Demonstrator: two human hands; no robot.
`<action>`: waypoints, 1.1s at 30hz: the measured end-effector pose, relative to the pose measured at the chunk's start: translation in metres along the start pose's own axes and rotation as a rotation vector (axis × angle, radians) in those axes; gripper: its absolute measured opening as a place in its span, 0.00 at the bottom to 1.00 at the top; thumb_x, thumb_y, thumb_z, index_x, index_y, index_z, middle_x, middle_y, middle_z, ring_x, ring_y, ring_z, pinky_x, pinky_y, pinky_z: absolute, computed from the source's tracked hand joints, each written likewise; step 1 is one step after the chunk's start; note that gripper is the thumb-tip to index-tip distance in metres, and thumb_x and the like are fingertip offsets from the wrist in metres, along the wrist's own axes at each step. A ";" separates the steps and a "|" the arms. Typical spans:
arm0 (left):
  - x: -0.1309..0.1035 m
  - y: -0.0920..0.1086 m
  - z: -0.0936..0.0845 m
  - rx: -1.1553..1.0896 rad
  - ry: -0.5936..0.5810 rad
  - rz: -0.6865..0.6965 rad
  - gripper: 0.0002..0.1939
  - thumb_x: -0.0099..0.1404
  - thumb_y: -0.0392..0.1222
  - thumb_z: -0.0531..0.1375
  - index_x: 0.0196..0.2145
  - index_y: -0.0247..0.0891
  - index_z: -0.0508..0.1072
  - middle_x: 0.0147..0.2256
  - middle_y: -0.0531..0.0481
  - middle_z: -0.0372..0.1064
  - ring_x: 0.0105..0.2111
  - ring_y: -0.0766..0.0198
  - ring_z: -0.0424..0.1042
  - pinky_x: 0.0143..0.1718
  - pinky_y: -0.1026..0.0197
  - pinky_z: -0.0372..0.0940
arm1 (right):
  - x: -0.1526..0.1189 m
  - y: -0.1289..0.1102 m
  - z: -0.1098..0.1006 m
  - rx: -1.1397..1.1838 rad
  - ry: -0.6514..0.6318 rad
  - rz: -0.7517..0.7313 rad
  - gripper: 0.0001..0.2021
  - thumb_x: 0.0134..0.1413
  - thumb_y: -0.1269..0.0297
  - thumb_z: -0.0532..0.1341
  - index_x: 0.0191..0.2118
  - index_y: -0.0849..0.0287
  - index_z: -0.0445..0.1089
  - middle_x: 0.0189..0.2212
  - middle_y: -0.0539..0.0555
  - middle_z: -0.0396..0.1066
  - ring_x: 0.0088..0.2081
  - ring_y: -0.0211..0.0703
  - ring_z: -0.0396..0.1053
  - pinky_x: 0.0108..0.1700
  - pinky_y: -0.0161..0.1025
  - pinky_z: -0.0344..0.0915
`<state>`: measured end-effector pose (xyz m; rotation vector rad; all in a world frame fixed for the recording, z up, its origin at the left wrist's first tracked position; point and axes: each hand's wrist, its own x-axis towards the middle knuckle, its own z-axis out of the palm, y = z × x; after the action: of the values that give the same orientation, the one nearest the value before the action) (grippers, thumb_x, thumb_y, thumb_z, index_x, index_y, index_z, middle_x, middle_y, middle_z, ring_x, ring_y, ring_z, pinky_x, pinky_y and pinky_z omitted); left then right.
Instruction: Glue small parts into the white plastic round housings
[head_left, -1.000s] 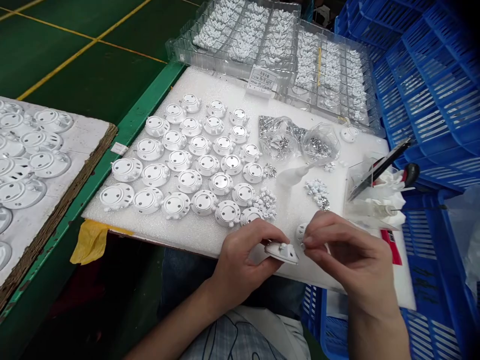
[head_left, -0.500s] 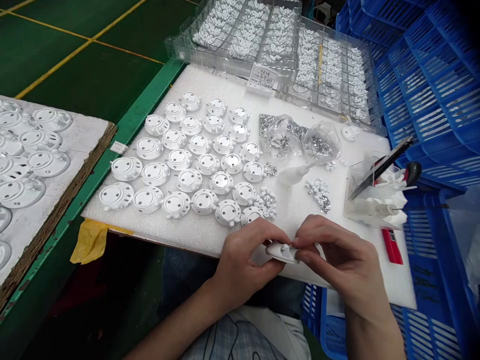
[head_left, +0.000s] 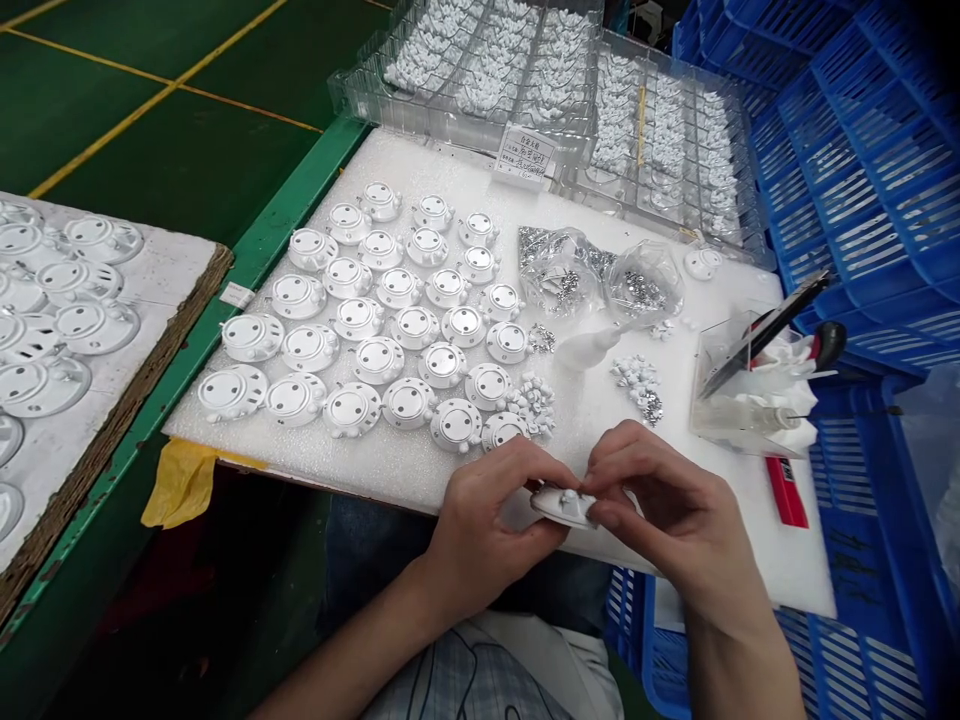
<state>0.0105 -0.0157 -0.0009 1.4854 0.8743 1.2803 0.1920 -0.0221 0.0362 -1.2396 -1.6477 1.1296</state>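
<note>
My left hand [head_left: 501, 510] grips a round white plastic disc part [head_left: 564, 506] by its left edge, thumb below and fingers above. Over the disc's right side, my right hand [head_left: 660, 495] is closed, thumb and fingertips pressed together at a small raised bit. Whether a tiny piece is pinched there is hidden by the fingers. Rows of similar white discs [head_left: 356, 408], each with two dark dots, lie on the white foam sheet [head_left: 360, 470] beyond my left hand. A pile of small white pieces [head_left: 534, 405] sits just past my left knuckles, and another small white heap [head_left: 636, 378] lies beyond my right hand.
Clear trays [head_left: 465, 125] of white parts line the back. Plastic bags [head_left: 562, 275] of metal bits and a squeeze bottle [head_left: 589, 348] stand mid-table. At right are a clear tool box [head_left: 724, 420], a red box [head_left: 786, 490] and blue crates [head_left: 862, 170]. More discs [head_left: 97, 325] lie on the left board.
My right hand's fingers have shifted slightly up and left over the disc's edge. My left hand and the disc stay nearly still.
</note>
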 end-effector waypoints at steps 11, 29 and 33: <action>0.000 0.003 -0.002 0.001 0.004 -0.009 0.08 0.60 0.29 0.66 0.35 0.39 0.77 0.30 0.53 0.76 0.29 0.66 0.73 0.32 0.65 0.66 | 0.001 -0.004 -0.001 -0.005 -0.026 0.008 0.02 0.61 0.64 0.66 0.38 0.53 0.78 0.33 0.53 0.66 0.33 0.39 0.65 0.30 0.35 0.63; 0.000 -0.001 -0.004 -0.007 -0.027 0.035 0.05 0.65 0.33 0.65 0.39 0.41 0.77 0.30 0.52 0.72 0.30 0.63 0.71 0.32 0.63 0.67 | -0.002 -0.010 0.005 -0.111 -0.001 -0.113 0.10 0.56 0.70 0.70 0.39 0.53 0.69 0.34 0.50 0.70 0.33 0.38 0.67 0.31 0.35 0.66; 0.000 -0.001 -0.004 -0.008 -0.031 0.058 0.06 0.66 0.33 0.65 0.41 0.40 0.77 0.32 0.52 0.73 0.31 0.64 0.71 0.33 0.64 0.67 | -0.009 -0.010 0.007 -0.218 0.064 -0.199 0.13 0.55 0.76 0.68 0.43 0.53 0.71 0.34 0.52 0.75 0.36 0.42 0.72 0.33 0.37 0.70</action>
<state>0.0069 -0.0141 -0.0020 1.5307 0.8104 1.2984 0.1848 -0.0331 0.0427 -1.2007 -1.8364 0.7987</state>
